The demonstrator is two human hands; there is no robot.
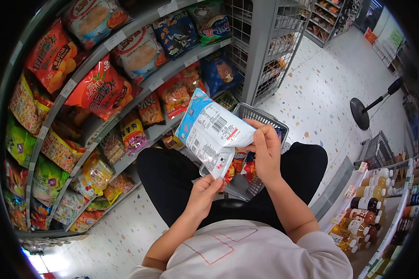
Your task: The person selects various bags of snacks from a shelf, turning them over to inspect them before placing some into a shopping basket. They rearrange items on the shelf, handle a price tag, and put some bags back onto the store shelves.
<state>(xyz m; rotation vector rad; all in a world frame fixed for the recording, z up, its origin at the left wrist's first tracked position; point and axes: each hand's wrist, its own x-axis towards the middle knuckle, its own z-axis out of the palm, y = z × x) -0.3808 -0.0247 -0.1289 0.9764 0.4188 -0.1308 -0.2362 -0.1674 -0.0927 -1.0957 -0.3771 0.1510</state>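
A white and blue snack bag (212,132) is held up between both hands, its printed side with a barcode facing the camera. My left hand (206,195) pinches the bag's lower corner. At its right edge, my right hand (265,151) grips the bag with thumb and fingers. Beneath the bag stands a grey basket (260,112) between the knees, with red and orange packets (242,162) inside, partly hidden by the bag and hands.
Curved shelves (146,83) full of snack bags rise at the left. A wire rack (277,51) stands beyond the basket. Bottles (368,191) line a shelf at the lower right, near another basket (381,148) and a black round-based stand (359,114).
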